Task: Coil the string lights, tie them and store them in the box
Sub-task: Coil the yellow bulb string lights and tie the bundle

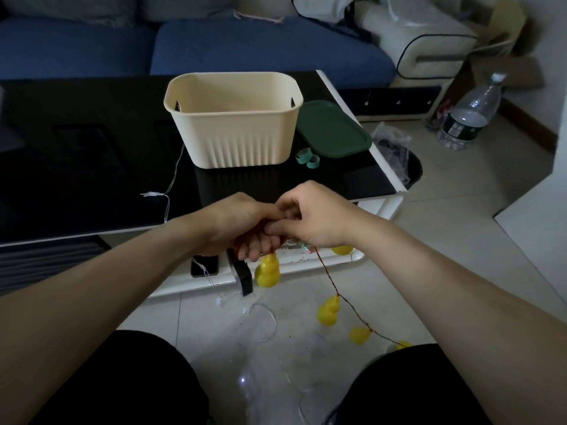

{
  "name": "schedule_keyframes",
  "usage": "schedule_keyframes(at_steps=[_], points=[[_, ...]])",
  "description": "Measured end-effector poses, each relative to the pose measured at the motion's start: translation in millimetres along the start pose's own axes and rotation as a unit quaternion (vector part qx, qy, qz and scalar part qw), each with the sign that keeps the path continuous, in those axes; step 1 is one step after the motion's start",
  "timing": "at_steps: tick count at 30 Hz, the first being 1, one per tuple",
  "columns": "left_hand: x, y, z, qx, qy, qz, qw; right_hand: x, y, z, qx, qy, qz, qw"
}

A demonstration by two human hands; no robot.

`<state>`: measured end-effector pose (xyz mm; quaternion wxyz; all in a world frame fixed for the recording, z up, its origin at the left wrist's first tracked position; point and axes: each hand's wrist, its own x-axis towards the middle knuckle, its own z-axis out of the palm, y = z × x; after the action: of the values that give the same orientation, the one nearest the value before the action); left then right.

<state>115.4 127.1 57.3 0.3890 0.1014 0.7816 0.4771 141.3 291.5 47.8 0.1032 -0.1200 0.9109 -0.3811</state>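
Observation:
A string of yellow gourd-shaped lights (328, 310) on a dark red wire hangs from my hands toward the floor at the lower right. My left hand (242, 228) grips a bunch of the red wire, with one yellow gourd (268, 269) dangling just under it. My right hand (310, 214) pinches the wire right against the left hand's fingers. The cream ribbed box (234, 118) stands open on the black table behind my hands. Green ties (307, 157) lie beside it.
A dark green lid (333, 130) lies right of the box. A thin clear wire (171, 185) runs from the box over the black table's (92, 167) edge to the floor. A water bottle (471, 115) stands at the right, a blue sofa (214, 47) behind.

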Motion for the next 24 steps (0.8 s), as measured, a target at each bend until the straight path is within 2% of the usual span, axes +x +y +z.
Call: schedule_keyframes(at_steps=[5, 9, 11, 14, 18, 19, 24], points=[[-0.1, 3.9, -0.9, -0.011, 0.096, 0.056, 0.994, 4.4, -3.5, -6.7, 0.028, 0.034, -0.003, 0.999], [4.9, 2.7, -2.8, -0.053, 0.178, 0.094, 0.978, 7.1, -9.9, -9.2, 0.104, 0.041, 0.002, 0.994], [5.7, 2.2, -5.3, -0.07, 0.196, 0.127, 0.97, 8.5, -11.4, -9.7, 0.15, 0.042, 0.003, 0.988], [4.4, 1.7, -10.5, -0.109, 0.142, 0.155, 0.972, 11.0, -10.1, -10.2, 0.152, 0.052, -0.014, 0.987], [5.3, -6.8, -25.6, -0.166, -0.073, 0.121, 0.976, 9.4, -5.0, -13.1, 0.157, 0.062, -0.022, 0.985], [5.1, -9.0, -29.9, -0.164, -0.1, 0.115, 0.975, 8.4, -4.2, -12.9, 0.157, 0.061, -0.025, 0.985], [-1.7, -11.9, -42.1, -0.143, -0.115, 0.099, 0.978, 5.8, -4.8, -3.8, 0.189, 0.042, -0.027, 0.981]])
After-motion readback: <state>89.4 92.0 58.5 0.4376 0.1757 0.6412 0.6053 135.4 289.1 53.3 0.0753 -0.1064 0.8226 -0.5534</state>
